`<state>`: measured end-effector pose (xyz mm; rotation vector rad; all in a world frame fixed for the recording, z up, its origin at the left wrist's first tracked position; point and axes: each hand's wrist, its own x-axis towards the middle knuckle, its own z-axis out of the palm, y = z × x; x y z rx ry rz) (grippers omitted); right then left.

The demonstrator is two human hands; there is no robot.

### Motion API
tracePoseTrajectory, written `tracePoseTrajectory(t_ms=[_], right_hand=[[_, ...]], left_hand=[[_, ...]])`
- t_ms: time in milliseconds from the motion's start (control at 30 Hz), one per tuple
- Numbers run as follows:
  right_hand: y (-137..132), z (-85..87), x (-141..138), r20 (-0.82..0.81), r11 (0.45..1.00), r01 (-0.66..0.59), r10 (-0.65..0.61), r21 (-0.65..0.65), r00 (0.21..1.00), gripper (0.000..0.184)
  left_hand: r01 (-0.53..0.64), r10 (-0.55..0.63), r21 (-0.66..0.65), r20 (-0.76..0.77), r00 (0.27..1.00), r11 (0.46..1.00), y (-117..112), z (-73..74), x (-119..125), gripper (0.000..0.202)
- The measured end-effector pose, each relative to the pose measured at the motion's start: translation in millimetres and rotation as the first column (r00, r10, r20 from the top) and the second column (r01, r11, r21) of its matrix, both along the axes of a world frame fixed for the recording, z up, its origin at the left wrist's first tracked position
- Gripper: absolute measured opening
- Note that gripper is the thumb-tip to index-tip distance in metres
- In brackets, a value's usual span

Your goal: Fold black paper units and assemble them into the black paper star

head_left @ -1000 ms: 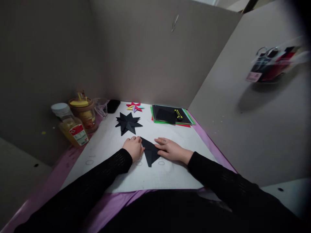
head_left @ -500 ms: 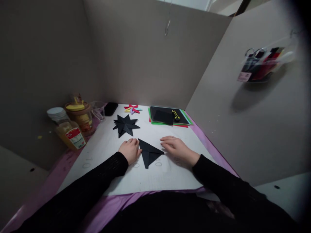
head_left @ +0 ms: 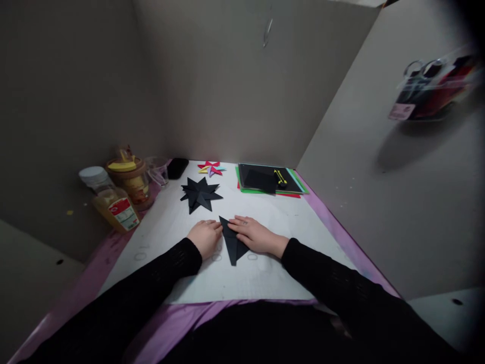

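A folded black paper triangle (head_left: 232, 243) lies on the white mat (head_left: 265, 273), its point toward me. My left hand (head_left: 206, 236) rests at its left edge with fingers curled, the fingertips touching the paper. My right hand (head_left: 254, 234) lies flat over the right part of the triangle, fingers stretched out and pressing it down. A finished black paper star (head_left: 200, 194) sits just beyond my hands. A smaller multicoloured paper star (head_left: 210, 168) lies further back.
A stack of coloured paper sheets (head_left: 271, 180) with a black and yellow tool (head_left: 280, 178) on top sits at the back right. Two jars (head_left: 131, 181) and a bottle (head_left: 109, 198) stand at the left. Grey partition walls enclose the desk; a pouch (head_left: 432, 91) hangs on the right wall.
My right hand lifted off to the right of the black triangle, then came back and now lies flat on its right part. My left hand stayed at the left edge.
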<state>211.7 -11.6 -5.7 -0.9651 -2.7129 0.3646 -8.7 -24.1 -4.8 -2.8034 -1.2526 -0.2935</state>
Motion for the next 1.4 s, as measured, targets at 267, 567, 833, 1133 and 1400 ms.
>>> tracePoseTrajectory(t_ms=[267,567,833,1133,1400], right_hand=[[0.3,3.1,-1.8,0.041,0.999,-0.009,0.011,-0.041,0.999,0.044],[-4.3,7.0,-0.4,0.052,0.996,-0.041,0.045,-0.075,0.998,0.043],[4.1,8.2,8.2,-0.153,0.986,-0.165,0.160,-0.020,0.975,0.032],[14.6,15.1,24.9,-0.772,0.881,0.458,-0.371,-0.117,0.516,0.045],[-8.3,14.2,-26.5,-0.681,0.800,0.080,-0.555,-0.595,0.477,0.025]], left_hand=[[0.030,-0.030,-0.062,-0.008,1.000,0.998,-0.2,3.0,-0.2,0.031],[-0.067,0.093,-0.142,0.187,0.978,0.988,11.8,14.4,-4.7,0.024],[-0.149,0.175,-0.223,0.101,0.979,0.963,10.8,14.3,7.9,0.025],[-0.135,0.372,-0.484,0.434,0.821,0.864,20.0,18.8,0.5,0.022],[0.245,0.699,-0.730,0.682,0.215,0.638,-3.8,22.7,27.7,0.037]])
